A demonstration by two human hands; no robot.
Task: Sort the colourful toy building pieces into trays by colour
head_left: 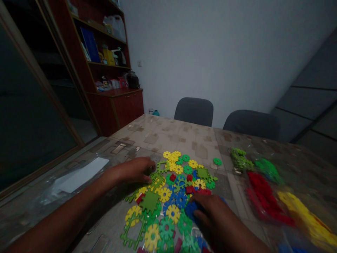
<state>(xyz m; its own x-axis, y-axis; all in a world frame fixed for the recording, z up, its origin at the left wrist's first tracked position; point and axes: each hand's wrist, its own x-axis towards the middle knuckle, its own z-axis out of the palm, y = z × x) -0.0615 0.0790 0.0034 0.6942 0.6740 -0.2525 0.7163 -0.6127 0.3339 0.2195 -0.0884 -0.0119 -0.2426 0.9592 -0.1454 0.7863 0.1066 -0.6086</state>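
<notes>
A loose pile of plastic interlocking pieces lies in front of me, with yellow discs, green discs, blue discs, olive square plates and small red pieces. At the pile's left edge, my left hand is bent over the olive pieces, its thumb apart from the fingers and nothing visible in it. My right hand is at the pile's right side, thumb and fingers closed around a dark blue disc. Its palm is hidden.
On the right lie bags of olive pieces and green pieces, a clear container of red pieces and yellow pieces. A clear plastic bag with a white sheet is on the left. Two grey chairs stand behind the table.
</notes>
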